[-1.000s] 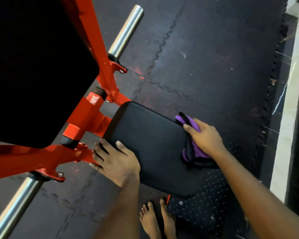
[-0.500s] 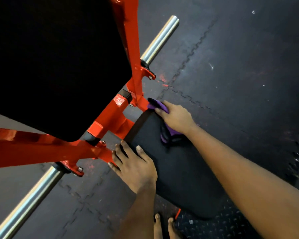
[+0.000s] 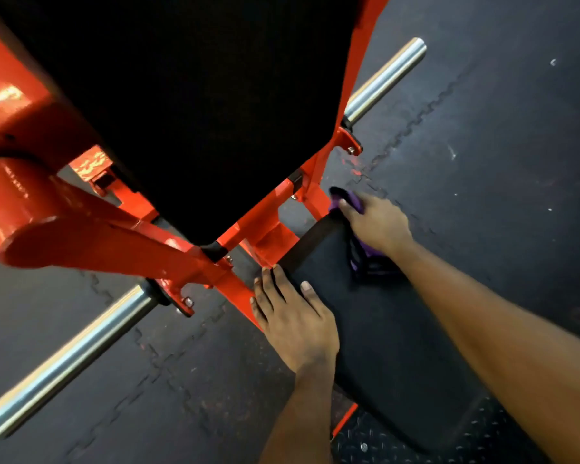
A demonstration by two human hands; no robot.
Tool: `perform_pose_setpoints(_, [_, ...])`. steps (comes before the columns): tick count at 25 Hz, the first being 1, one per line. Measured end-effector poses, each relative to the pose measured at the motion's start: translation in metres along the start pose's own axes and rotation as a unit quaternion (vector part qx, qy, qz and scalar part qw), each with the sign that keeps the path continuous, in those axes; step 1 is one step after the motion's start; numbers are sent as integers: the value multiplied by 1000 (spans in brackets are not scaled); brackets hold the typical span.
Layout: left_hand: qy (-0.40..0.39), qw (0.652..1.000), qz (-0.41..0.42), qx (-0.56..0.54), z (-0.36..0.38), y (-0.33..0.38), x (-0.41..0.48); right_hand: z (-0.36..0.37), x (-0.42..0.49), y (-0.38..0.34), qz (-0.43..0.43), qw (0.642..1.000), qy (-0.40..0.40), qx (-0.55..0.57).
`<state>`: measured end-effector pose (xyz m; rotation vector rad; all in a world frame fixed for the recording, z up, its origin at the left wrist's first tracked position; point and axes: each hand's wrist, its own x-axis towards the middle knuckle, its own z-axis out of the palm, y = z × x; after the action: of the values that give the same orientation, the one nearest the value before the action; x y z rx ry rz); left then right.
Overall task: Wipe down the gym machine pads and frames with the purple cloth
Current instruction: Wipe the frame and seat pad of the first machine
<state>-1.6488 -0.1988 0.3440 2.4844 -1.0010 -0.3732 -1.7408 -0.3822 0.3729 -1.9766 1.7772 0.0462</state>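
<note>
A black seat pad (image 3: 382, 329) lies below me, fixed to an orange-red frame (image 3: 268, 229). My right hand (image 3: 377, 226) holds the purple cloth (image 3: 352, 200) against the pad's far right corner, where the pad meets the frame. Part of the cloth hangs dark under my palm. My left hand (image 3: 295, 316) rests flat on the pad's near left corner, fingers straight and spread over the edge. A large black back pad (image 3: 198, 105) looms above on the left.
Two chrome bars stick out of the frame, one at upper right (image 3: 385, 78), one at lower left (image 3: 64, 360). A thick orange arm (image 3: 47, 222) crosses the left side. Dark interlocking rubber mats (image 3: 499, 145) cover the floor. A checker-plate footplate (image 3: 482, 440) lies at the bottom.
My right hand has slid the cloth from the pad's near right edge up to its far corner by the frame. My left hand stays on the pad. My view has moved closer.
</note>
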Motion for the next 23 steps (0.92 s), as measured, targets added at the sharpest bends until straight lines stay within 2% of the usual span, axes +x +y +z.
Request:
perform_pose_setpoints(1, [5, 1000, -5, -30, 0, -2, 1, 1, 14, -20, -47, 997, -31, -49])
perform_pose_setpoints(3, [15, 995, -4, -103, 0, -9, 1, 8, 22, -57, -150, 970, -93, -169])
perform_pose_setpoints(6, [10, 968, 5, -250, -7, -28, -2, 15, 9, -63, -272, 929, -115, -221])
perform_pose_setpoints(8, [17, 952, 7, -306, -22, -47, -3, 6, 11, -51, -239, 944, -120, -192])
perform_pose_setpoints(10, [69, 946, 19, -317, -45, -65, 3, 2, 25, -59, -148, 966, -118, -178])
perform_pose_setpoints(11, [101, 940, 24, -325, -61, -69, 9, 8, 24, -69, -135, 963, -119, -199])
perform_pose_setpoints(13, [172, 924, 43, -340, -92, -70, 27, 32, 3, -91, -207, 937, -117, -256])
perform_pose_setpoints(15, [223, 903, 71, -361, -119, -63, 53, 38, -17, -93, -276, 920, -130, -248])
perform_pose_setpoints(16, [235, 892, 82, -377, -132, -60, 68, 32, -15, -89, -283, 919, -145, -232])
perform_pose_setpoints(18, [212, 878, 94, -419, -151, -57, 95, 22, -3, -85, -234, 938, -144, -213])
perform_pose_setpoints(20, [172, 872, 109, -445, -161, -60, 112, 37, -10, -94, -216, 939, -122, -238])
perform_pose_setpoints(23, [169, 871, 116, -447, -158, -64, 118, 67, -40, -111, -311, 912, -147, -222])
